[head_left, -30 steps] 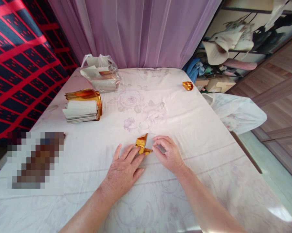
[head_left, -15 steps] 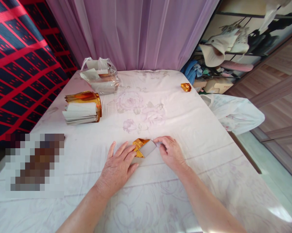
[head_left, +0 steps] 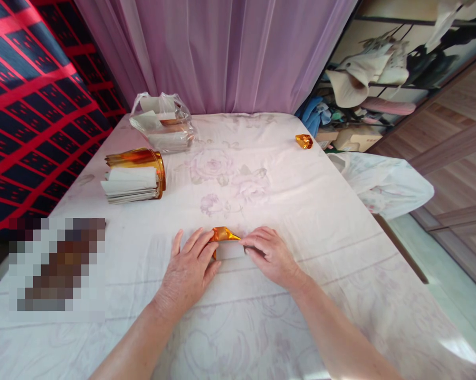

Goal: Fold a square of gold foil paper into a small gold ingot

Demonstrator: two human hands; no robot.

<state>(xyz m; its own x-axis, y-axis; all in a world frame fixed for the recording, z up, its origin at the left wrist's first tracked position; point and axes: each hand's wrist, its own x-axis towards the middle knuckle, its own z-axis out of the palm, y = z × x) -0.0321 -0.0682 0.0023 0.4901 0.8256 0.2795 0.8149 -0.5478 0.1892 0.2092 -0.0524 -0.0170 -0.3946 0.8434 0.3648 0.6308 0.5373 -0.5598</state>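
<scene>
Head view: the left hand [head_left: 188, 272] lies flat on the surface [head_left: 301, 211], its fingers [head_left: 202, 244] spread and pressing the left end of a small folded foil sheet [head_left: 226, 243], gold on one face and white on the other. The right hand [head_left: 272, 256] meets it from the other side, fingers narrow, pinching the sheet's right edge where a gold flap stands up off the cloth. The sheet sits between the two hands, near the front middle of the surface, partly covered by the fingertips, so the exact shape of the fold cannot be told.

Farther back on the left lies a stack [head_left: 133, 182] of the same sheets, gold curling over white, and behind it a clear bag [head_left: 162, 124] with more paper. A finished gold piece [head_left: 303, 141] rests alone near the far right edge. A blurred patch [head_left: 56, 264] covers part of the near left.

Risks, as a judgement: foil paper is slippery and springy, so the raised flap may pop open if the pinch loosens. The soft cloth gives under pressure, which could leave a crooked crease. The lone gold piece lies near the edge and a tug on the cloth might send it off
</scene>
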